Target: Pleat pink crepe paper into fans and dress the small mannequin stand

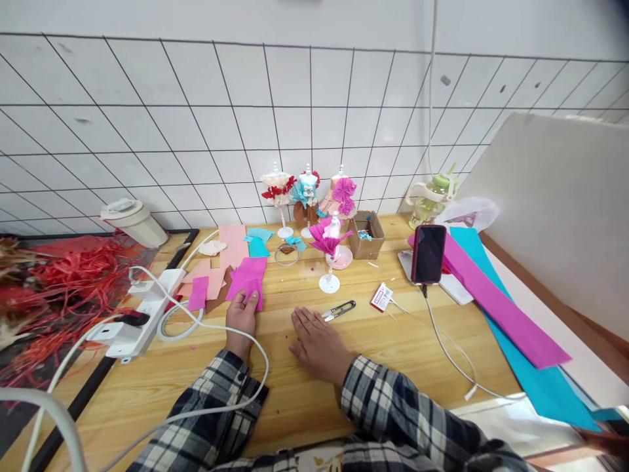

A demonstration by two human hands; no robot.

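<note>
My left hand (240, 322) is at the near edge of a piece of magenta crepe paper (249, 274), pinching it between thumb and fingers. Flat on the wooden table lies my right hand (317, 342), its fingers stretched out and holding nothing. Just beyond its fingertips are small thread snips (340, 310) with dark handles. A small white dress form (329, 283) on a round base wears a magenta paper skirt and stands in front of me. Behind it are three more forms, dressed in cream and red (278, 190), blue (307, 190), and pink with magenta (343, 193).
Paper scraps (232, 241) and a power strip (147, 311) with cables lie on the left, near a white cup (133, 221). A cardboard box (367, 236) stands behind. To the right are a thread card (382, 297), a propped phone (429, 254) and long paper strips (501, 298).
</note>
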